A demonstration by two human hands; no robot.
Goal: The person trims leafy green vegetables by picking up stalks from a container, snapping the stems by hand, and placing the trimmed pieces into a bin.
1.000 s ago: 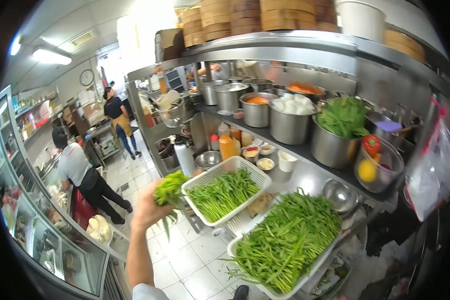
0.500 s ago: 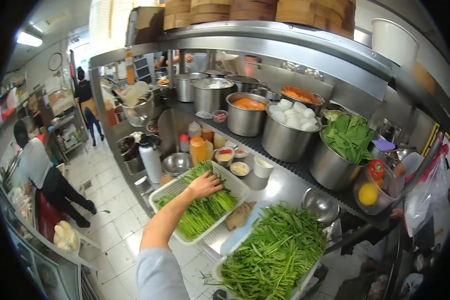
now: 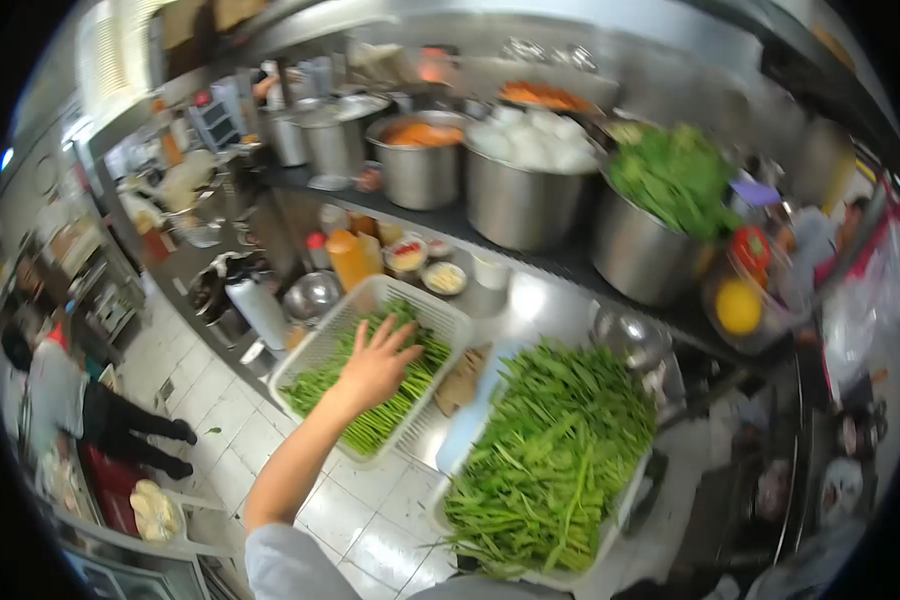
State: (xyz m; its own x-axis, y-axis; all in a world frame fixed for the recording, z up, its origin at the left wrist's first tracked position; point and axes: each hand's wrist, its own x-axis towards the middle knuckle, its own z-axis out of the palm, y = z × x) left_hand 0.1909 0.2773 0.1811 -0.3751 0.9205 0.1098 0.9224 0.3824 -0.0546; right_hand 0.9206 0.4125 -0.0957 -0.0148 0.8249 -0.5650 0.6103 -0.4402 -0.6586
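My left hand (image 3: pixel 374 368) reaches in from the lower left, fingers spread and palm down, over long green leafy stems (image 3: pixel 370 425). Those stems lie bundled in a white plastic basket (image 3: pixel 438 310). Nothing shows gripped in the hand; whether its palm touches the greens I cannot tell. To the right, a second pale basket (image 3: pixel 622 515) is heaped with loose leafy greens (image 3: pixel 560 450). My right hand is out of view.
Above, a dark shelf carries steel pots, including one of peeled white eggs (image 3: pixel 530 140) and one of leafy greens (image 3: pixel 675 180). A squeeze bottle (image 3: pixel 348 260), steel bowl (image 3: pixel 312 296) and white flask (image 3: pixel 257 308) stand behind the basket. Another person (image 3: pixel 70 390) bends at the left.
My left hand has opened: its fingers, earlier curled down on the stems at the basket's far side, are now spread and nearer me. The whole view has tilted and shifted downward.
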